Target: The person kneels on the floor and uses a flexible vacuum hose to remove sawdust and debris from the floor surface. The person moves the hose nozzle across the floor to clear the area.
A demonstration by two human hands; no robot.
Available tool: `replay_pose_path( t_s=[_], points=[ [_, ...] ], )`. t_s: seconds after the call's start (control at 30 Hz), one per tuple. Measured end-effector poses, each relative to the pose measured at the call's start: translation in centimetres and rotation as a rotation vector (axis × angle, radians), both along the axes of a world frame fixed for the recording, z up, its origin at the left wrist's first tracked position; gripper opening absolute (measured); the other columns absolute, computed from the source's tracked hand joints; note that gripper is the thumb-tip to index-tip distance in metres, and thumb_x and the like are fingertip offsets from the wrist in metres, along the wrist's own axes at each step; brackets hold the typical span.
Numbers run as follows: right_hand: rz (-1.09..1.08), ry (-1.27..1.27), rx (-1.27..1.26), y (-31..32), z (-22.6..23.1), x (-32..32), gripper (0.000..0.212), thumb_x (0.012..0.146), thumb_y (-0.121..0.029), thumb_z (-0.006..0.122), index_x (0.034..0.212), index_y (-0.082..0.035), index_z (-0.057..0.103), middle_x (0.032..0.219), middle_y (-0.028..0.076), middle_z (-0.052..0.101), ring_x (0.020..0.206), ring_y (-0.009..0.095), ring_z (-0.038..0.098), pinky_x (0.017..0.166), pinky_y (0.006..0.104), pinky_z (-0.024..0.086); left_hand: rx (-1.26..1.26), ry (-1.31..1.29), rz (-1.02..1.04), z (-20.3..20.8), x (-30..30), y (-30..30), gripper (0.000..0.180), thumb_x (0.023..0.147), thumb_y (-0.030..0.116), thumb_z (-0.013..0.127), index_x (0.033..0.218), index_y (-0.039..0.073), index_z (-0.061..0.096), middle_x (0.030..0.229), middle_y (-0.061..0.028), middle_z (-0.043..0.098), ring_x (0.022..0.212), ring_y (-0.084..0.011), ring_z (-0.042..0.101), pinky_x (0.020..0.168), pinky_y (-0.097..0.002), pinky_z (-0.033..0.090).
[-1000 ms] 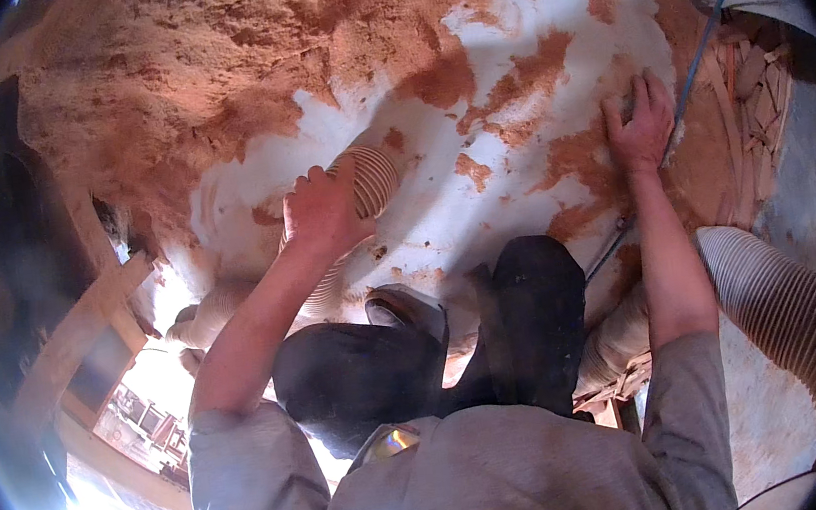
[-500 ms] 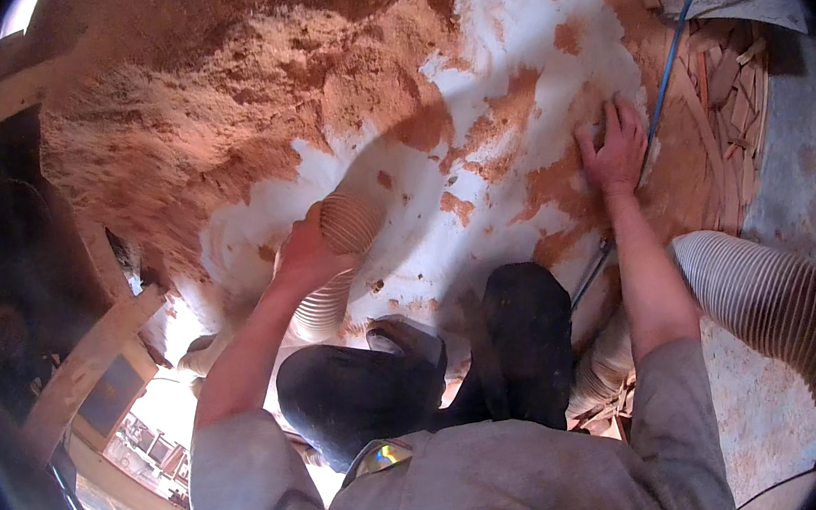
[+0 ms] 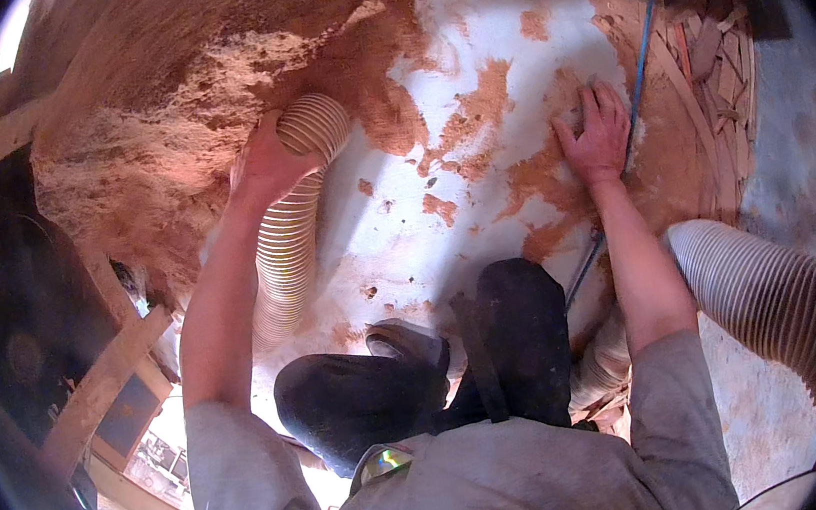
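Note:
My left hand is wrapped round the upper end of a ribbed, see-through flexible hose. The hose's end is up against the edge of a big heap of reddish-brown sawdust; its mouth faces away from me. My right hand rests with fingers spread on the pale floor, where thin patches of the same dust lie. Close beside that hand runs a blue cable.
A second, wider ribbed hose curves along the right. Behind the cable are wood offcuts. Wooden beams stand at the left. My bent knees are in the lower middle.
My left hand has pushed the hose end forward and a little left, from the pale floor to the sawdust heap. My right hand stays flat on the floor as the view shifts slightly.

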State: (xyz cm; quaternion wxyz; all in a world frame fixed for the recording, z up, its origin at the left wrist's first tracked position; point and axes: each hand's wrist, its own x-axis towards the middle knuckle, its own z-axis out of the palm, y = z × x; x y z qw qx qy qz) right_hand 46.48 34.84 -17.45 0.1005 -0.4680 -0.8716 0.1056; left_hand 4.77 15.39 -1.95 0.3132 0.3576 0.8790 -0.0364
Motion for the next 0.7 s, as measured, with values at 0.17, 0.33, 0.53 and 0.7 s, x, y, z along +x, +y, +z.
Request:
replay_pose_path(
  t_s=[0.17,0.33,0.53,0.7],
  points=[
    [-0.010,-0.014,-0.023,-0.1,0.4,0.1,0.072,0.081,-0.049,0.074,0.139,-0.010,0.055,0.153,0.010,0.045,0.144,0.032,0.036,0.119,0.0501,0.027,-0.052,-0.097,-0.135,1.2,2.4,1.7,0.107,0.062,0.034,0.086,0.153,0.011,0.036,0.131,-0.0234,0.061,0.119,-0.0375,0.063,0.104,-0.0438,0.052],
    [-0.013,-0.029,-0.013,0.0,0.5,-0.1,0.072,0.081,-0.048,0.075,0.139,-0.010,0.055,0.154,0.010,0.045,0.144,0.032,0.037,0.119,0.0497,0.027,-0.197,0.019,-0.300,1.1,6.6,3.2,0.101,0.064,0.037,0.086,0.151,0.017,0.039,0.128,-0.0218,0.061,0.114,-0.0377,0.065,0.092,-0.0465,0.058],
    [-0.024,-0.087,-0.035,0.0,0.2,-0.2,0.072,0.081,-0.044,0.077,0.140,-0.009,0.054,0.154,0.009,0.043,0.144,0.031,0.035,0.120,0.0486,0.027,-0.120,0.084,-0.145,1.1,7.3,0.8,0.101,0.066,0.044,0.080,0.152,0.016,0.035,0.135,-0.0224,0.055,0.118,-0.0389,0.062,0.095,-0.0510,0.055],
    [0.011,-0.053,-0.028,0.0,0.3,-0.3,0.071,0.081,-0.043,0.077,0.139,-0.008,0.055,0.155,0.009,0.042,0.145,0.031,0.034,0.121,0.0477,0.026,0.144,0.040,0.219,1.2,5.4,-6.6,0.106,0.065,0.043,0.083,0.153,0.011,0.033,0.140,-0.0230,0.053,0.130,-0.0381,0.054,0.108,-0.0476,0.047]
  ],
)
